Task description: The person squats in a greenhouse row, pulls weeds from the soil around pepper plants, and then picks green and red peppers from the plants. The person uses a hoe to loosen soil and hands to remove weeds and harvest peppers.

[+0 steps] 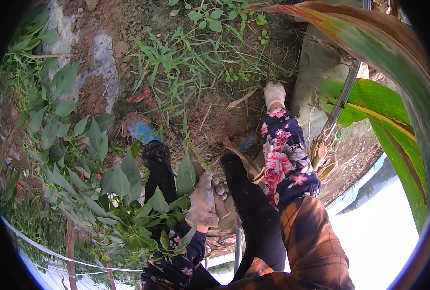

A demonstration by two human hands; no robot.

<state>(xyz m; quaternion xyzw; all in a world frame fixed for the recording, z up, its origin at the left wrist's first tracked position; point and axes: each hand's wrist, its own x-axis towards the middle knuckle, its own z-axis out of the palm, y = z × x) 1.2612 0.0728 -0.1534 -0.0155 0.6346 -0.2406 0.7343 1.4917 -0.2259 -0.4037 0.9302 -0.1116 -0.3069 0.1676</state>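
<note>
My left hand (202, 203), in a dirty pale work glove, is low in front of my body beside the leaves of a green leafy plant (122, 181). Its fingers look bent, and what lies inside them is hidden. Farther forward, my right hand (275, 92), also in a pale glove, is close to the soil (215, 108) at the edge of a weed patch (178, 61). It has a rounded shape from behind, its fingers out of sight. Floral sleeves (278, 163) cover both forearms.
My black-clad legs (251, 206) stand between plants, with a blue foot covering (144, 131) at the left foot. Broad leaves (381, 105) hang at the right near a metal pole (341, 98) and a pale concrete-like edge (311, 69). Muddy plastic film (104, 61) lies left.
</note>
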